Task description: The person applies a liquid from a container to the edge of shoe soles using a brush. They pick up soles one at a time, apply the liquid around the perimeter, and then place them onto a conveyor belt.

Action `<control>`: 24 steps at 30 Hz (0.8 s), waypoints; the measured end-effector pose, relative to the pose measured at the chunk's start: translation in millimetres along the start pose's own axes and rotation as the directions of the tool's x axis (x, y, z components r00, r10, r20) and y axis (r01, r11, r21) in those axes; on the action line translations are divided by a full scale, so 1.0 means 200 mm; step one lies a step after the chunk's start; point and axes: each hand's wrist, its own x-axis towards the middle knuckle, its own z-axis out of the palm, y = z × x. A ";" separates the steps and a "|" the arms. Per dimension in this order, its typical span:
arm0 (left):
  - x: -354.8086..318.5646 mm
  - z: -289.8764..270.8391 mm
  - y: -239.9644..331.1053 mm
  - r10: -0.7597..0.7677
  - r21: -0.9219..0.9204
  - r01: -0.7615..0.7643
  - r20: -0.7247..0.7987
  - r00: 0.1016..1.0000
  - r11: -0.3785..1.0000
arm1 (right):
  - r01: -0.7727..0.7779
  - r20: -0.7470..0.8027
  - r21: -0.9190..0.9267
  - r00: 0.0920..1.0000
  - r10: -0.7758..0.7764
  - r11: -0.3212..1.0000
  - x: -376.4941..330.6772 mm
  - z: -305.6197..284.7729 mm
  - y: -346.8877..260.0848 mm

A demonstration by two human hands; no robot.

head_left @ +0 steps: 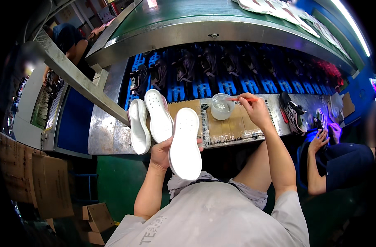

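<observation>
My left hand [160, 154] is closed round a white shoe sole [186, 145], its hollow inner face turned up, toe end away from me. Two more white soles lie just left of it on the bench: one [158, 116] behind my hand and another [138, 125] farther left. My right hand [255, 110] pinches a thin red-handled brush [245, 99] over a translucent plastic cup [222, 108]. The brush's tip reaches into the cup, where a clear liquid shows. The cup stands on flattened cardboard [233, 130] laid over the metal bench edge.
Beyond the bench, dark shoe uppers [184, 68] stand in a row on blue holders under a raised metal-edged shelf [163, 38]. A slanted metal post [79, 76] rises at left. At right, a co-worker's hands [319, 140] handle a shoe near a dark sneaker [293, 113].
</observation>
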 end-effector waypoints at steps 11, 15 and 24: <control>0.03 0.06 -0.01 -0.255 -0.329 0.365 0.332 0.908 0.871 | 0.075 0.371 0.306 0.909 -0.191 0.949 -0.07 0.05 -0.20; 0.00 0.08 0.00 -0.296 -0.297 0.376 0.282 0.913 0.878 | 0.067 0.379 0.288 0.908 -0.178 0.955 -0.02 0.07 -0.11; 0.14 0.09 0.08 0.211 0.539 -0.222 0.083 0.974 0.813 | 0.189 0.238 0.206 0.942 -0.236 0.960 -0.16 0.14 -0.27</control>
